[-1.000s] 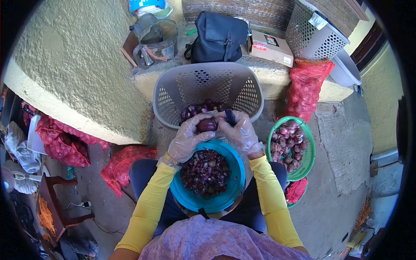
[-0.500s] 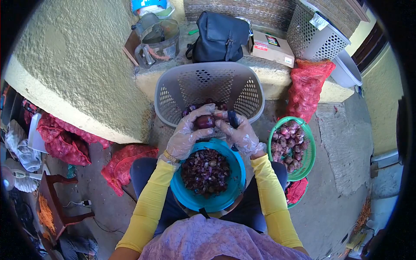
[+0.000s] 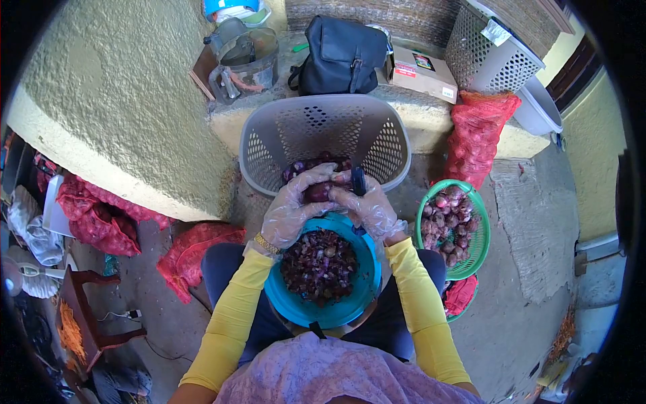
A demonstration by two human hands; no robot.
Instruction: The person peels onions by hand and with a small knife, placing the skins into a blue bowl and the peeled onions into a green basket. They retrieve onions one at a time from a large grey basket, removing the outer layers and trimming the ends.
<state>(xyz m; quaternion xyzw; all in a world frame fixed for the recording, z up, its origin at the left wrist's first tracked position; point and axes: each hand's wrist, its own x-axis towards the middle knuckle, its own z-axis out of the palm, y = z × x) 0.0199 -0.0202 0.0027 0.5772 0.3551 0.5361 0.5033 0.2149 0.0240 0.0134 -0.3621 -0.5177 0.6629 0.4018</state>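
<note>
Both hands wear clear plastic gloves. My left hand [image 3: 293, 210] is wrapped round a dark red onion [image 3: 317, 193], above the near rim of the grey basket [image 3: 249, 168]. My right hand [image 3: 371, 207] is closed round a dark-handled tool [image 3: 359, 182], its fingers against the onion's right side; the tool's blade is hidden. Below the hands, a blue basin [image 3: 276, 299] holds onion skins and scraps [image 3: 319, 266]. More onions [image 3: 296, 168] lie at the bottom of the grey basket, partly hidden by my hands.
A green basket [image 3: 486, 236] of onions stands at the right, near a red mesh sack [image 3: 474, 138]. More red sacks [image 3: 198, 252] lie left. Behind, a ledge holds a black backpack [image 3: 340, 57], a cardboard box [image 3: 422, 73] and a bucket [image 3: 259, 64]. A small wooden table [image 3: 87, 303] is at lower left.
My right hand has tilted slightly and its fingers lie further over the onion. The dark tool has shifted a little up and left with it. The onion stays in my left hand.
</note>
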